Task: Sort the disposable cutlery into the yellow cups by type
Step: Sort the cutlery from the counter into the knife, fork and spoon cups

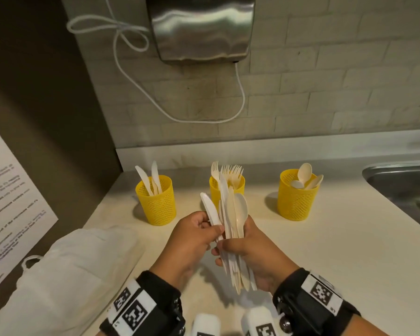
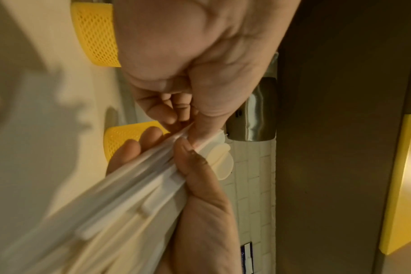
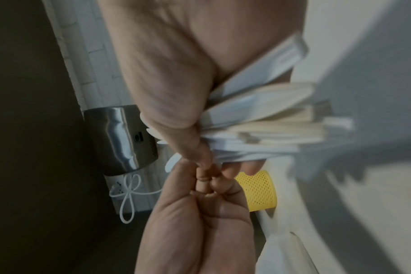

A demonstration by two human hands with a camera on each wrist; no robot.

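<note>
Three yellow mesh cups stand in a row on the counter: the left cup (image 1: 157,202) holds knives, the middle cup (image 1: 215,190) forks, the right cup (image 1: 296,201) spoons. In front of the middle cup, my right hand (image 1: 228,246) grips a mixed bundle of cutlery (image 1: 234,219) upright. My left hand (image 1: 214,229) pinches a white serrated knife (image 1: 209,208) at the bundle's left edge. In the left wrist view the left hand (image 2: 188,128) pinches at the bundle (image 2: 129,194). The right wrist view shows the right hand (image 3: 204,157) wrapped round the handles (image 3: 258,120).
A white cloth bag (image 1: 66,275) lies on the counter at the left. A steel sink (image 1: 403,185) is set in at the right. A metal hand dryer (image 1: 199,27) with a white cable hangs on the tiled wall. A printed notice (image 1: 10,202) is at far left.
</note>
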